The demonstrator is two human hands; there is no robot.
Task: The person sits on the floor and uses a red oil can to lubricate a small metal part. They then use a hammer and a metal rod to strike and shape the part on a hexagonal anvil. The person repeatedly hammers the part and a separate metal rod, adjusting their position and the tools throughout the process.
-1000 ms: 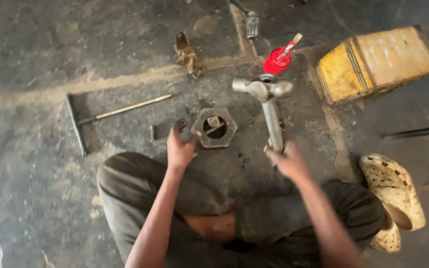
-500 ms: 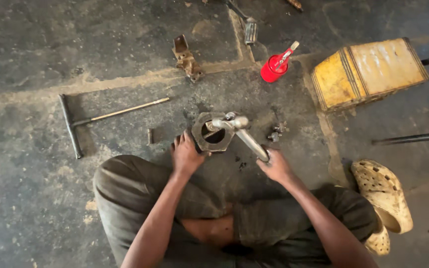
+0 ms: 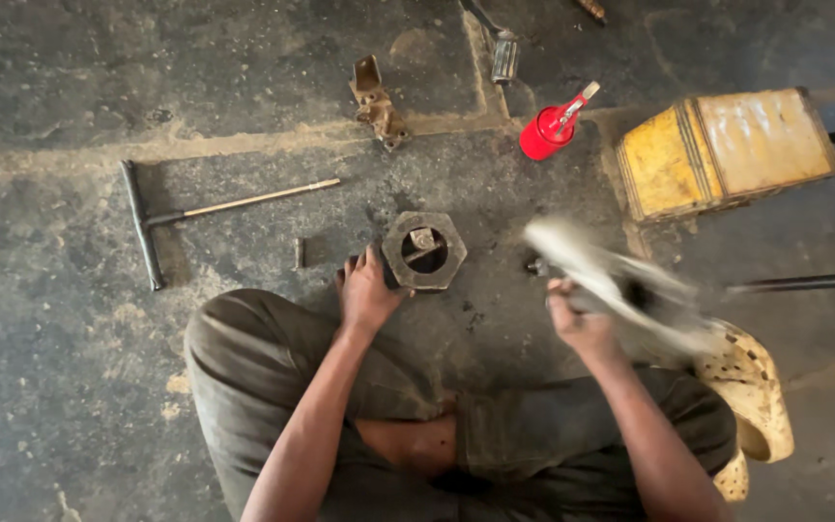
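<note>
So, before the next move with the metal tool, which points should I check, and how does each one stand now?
1. Left hand steadies the hexagonal metal block: ok, it touches the block's left edge.
2. Right hand grips the metal tool: ok.
3. Tool's head and aim: cannot tell, blurred.
4. Fingers away from the block's centre hole: ok.
5. Red oil can apart from the work: ok.

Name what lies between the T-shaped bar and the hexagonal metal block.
A small dark metal pin, lying on the floor in the head view.
</note>
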